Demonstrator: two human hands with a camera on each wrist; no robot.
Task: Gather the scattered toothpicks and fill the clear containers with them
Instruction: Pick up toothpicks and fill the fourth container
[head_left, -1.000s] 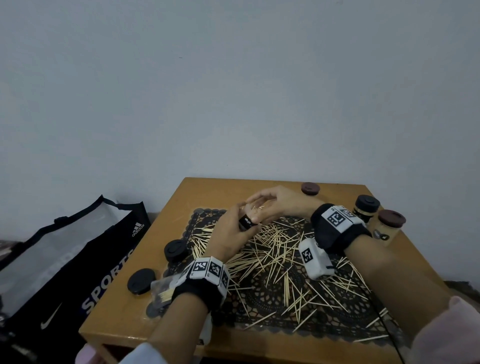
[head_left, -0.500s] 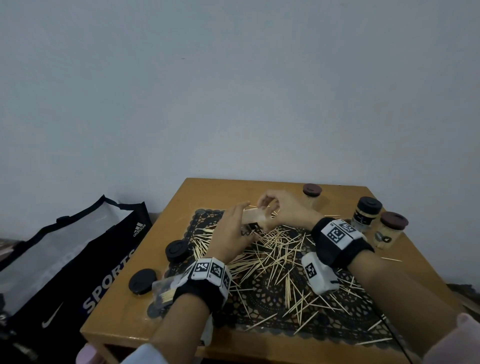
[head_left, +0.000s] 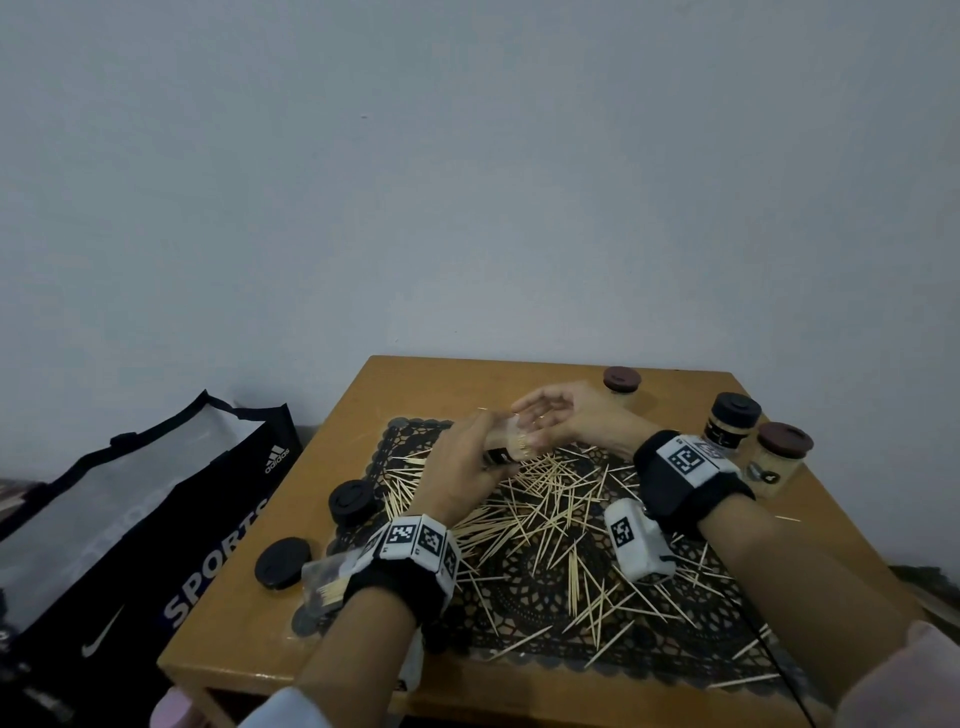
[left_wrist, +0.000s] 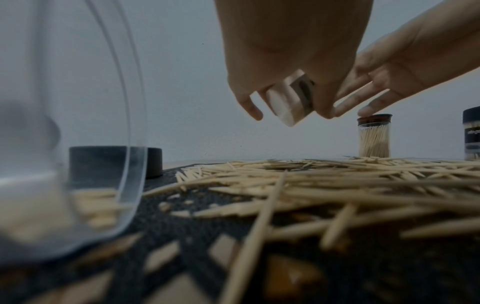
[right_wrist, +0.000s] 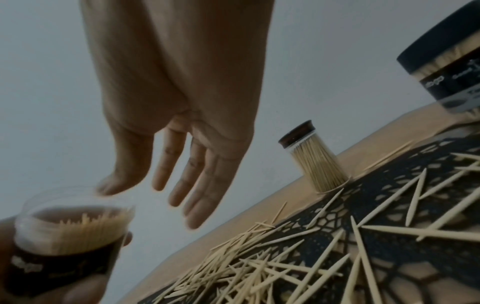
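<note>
Two hands changed: right hand (head_left: 558, 421) now spread, off the clear round toothpick container (head_left: 511, 444) gripped by left hand (head_left: 460, 475). Scattered wooden toothpicks (head_left: 545, 514) across black lace mat (head_left: 519, 587) on wooden bench (head_left: 249, 623), below bare grey wall (head_left: 467, 182).

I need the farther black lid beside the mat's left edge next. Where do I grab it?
Pinch the lid across its round side wall, coming straight down from above. It lies flat and low, so there is little to get under, and toothpicks crowd its right side.
</note>
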